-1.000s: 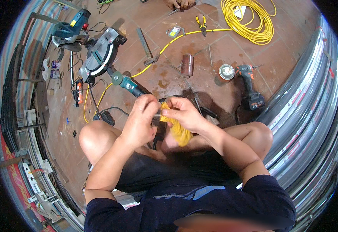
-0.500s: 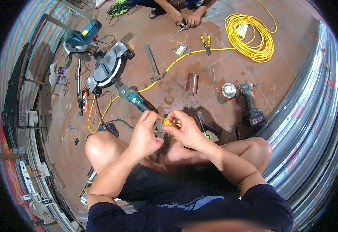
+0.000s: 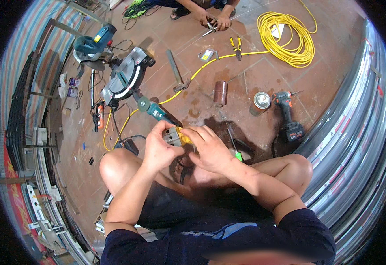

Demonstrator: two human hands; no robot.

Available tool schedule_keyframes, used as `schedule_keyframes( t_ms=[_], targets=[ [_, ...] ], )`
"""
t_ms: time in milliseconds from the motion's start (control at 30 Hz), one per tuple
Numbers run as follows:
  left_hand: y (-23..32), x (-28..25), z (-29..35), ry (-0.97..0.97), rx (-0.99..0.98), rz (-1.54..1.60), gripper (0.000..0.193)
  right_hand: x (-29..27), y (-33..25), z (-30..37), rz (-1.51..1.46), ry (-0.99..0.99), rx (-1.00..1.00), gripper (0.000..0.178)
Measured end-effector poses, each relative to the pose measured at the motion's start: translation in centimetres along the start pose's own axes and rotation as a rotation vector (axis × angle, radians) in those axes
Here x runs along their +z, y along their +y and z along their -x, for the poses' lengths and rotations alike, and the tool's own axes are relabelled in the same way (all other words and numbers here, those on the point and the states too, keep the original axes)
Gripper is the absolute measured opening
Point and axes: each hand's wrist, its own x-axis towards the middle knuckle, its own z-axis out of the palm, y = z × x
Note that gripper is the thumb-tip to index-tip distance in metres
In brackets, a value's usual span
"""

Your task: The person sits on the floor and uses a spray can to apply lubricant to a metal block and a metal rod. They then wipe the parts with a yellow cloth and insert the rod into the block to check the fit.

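Between both my hands, above my crossed legs, is a power socket block with a grey face and a yellow side. The grey face shows dark holes. My left hand grips the grey end, thumb below and fingers above. Over the yellow end curls my right hand, its fingertips touching it. Just beyond lies a teal angle grinder. On the floor to the right of my right hand rests a screwdriver with a green handle.
A mitre saw stands at the left. Ahead lie a brown cylinder, a can, a cordless drill, pliers and a yellow cable coil. Long wrapped profiles line the right. A co-worker's hands hold a tool.
The socket block has turned so that its grey face now shows between my hands. My left hand has shifted slightly left and down, and my right fingers have spread over the yellow end.
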Motion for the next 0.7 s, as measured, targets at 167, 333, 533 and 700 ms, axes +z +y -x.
schedule_keyframes(
  t_ms=[167,333,533,700],
  targets=[
    [-0.7,-0.5,0.1,-0.078,-0.099,0.116,0.062,0.1,0.8,-0.3,-0.134,-0.033,0.068,0.061],
    [-1.4,-0.3,0.6,-0.038,0.008,0.042,0.059,-0.5,0.9,-0.2,-0.048,-0.064,0.101,0.044],
    [-1.5,0.8,1.2,0.043,0.209,-0.004,0.054,0.4,1.3,0.7,-0.16,-0.142,0.256,0.033],
    [-1.6,0.8,2.2,-0.018,0.499,-0.194,0.062,2.1,2.8,1.6,-0.912,-0.173,0.633,0.017]
  ],
)
